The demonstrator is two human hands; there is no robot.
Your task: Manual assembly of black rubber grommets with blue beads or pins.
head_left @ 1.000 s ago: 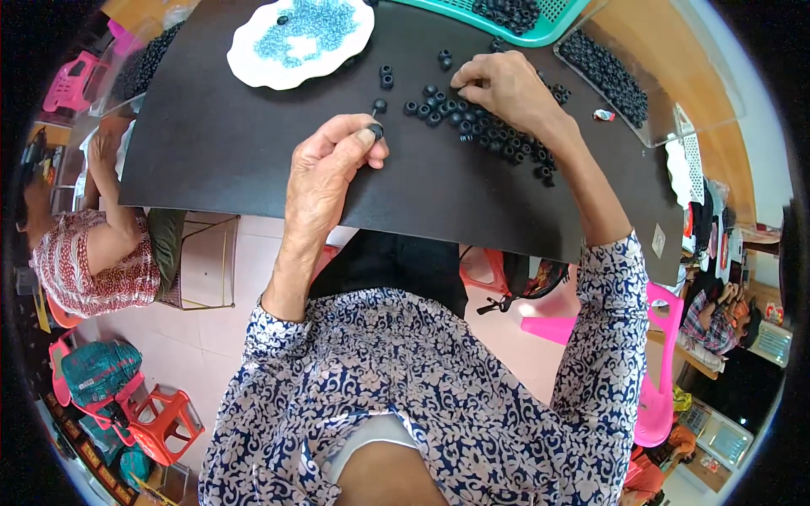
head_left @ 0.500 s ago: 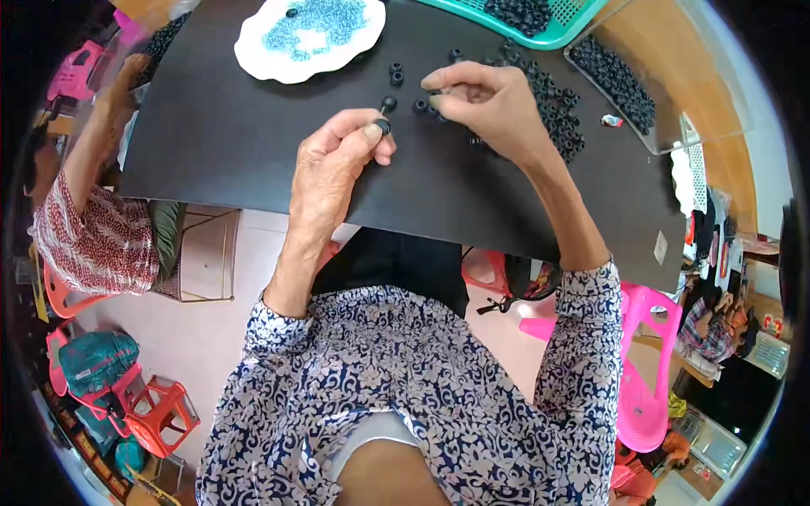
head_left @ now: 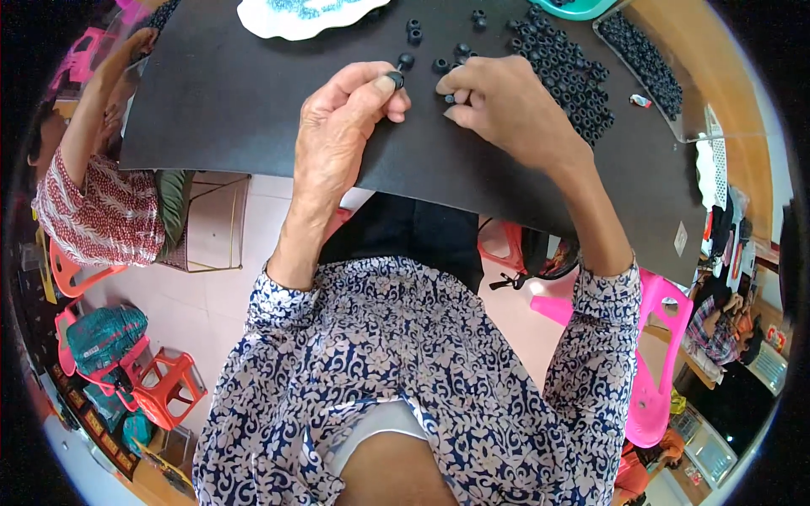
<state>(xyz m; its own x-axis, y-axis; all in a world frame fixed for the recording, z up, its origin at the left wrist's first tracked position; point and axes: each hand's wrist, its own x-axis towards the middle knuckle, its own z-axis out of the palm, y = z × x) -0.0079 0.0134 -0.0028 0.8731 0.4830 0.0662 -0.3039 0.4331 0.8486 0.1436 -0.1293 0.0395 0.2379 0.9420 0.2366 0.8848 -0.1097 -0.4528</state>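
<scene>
My left hand point(head_left: 342, 126) is closed over a black mat point(head_left: 253, 110), pinching a small black ring-shaped part point(head_left: 395, 80) between thumb and forefinger. My right hand point(head_left: 506, 105) sits just to its right, fingertips curled around another small black part point(head_left: 450, 99). The two hands are almost touching. Loose black rings point(head_left: 439, 64) lie just beyond the fingers, and a denser scatter of black rings point(head_left: 574, 80) spreads behind my right hand.
A white plate with blue bits point(head_left: 304, 13) sits at the far edge of the mat. A clear tray of black parts point(head_left: 645, 63) lies far right. Another person in a red patterned sleeve point(head_left: 93, 194) works at the left. Pink and red plastic stools point(head_left: 650, 371) stand below.
My right hand has drawn back from the scatter of rings toward my left hand, bringing one small part with it. My left hand kept its pinch; both now appear closer in view.
</scene>
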